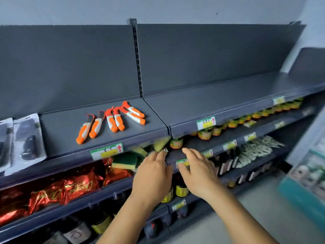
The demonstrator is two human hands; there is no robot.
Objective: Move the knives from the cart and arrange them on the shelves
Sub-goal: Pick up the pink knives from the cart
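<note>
Knives (112,120) lay on the top shelf (70,136), six in a loose fan at about ten o'clock from the hands, orange-and-white handles toward the shelf edge, blades in orange covers pointing back. They looked light and rigid, with contoured, likely grippy handles; the handle would be the safe place to take hold. Both hands hovered below at the shelf front: the left hand (153,175) and right hand (197,170) had fingers spread and relaxed, holding nothing. Soft yellow-green sponges (127,161) sat at twelve o'clock from the left hand, shiny red foil packets (79,187) at nine.
</note>
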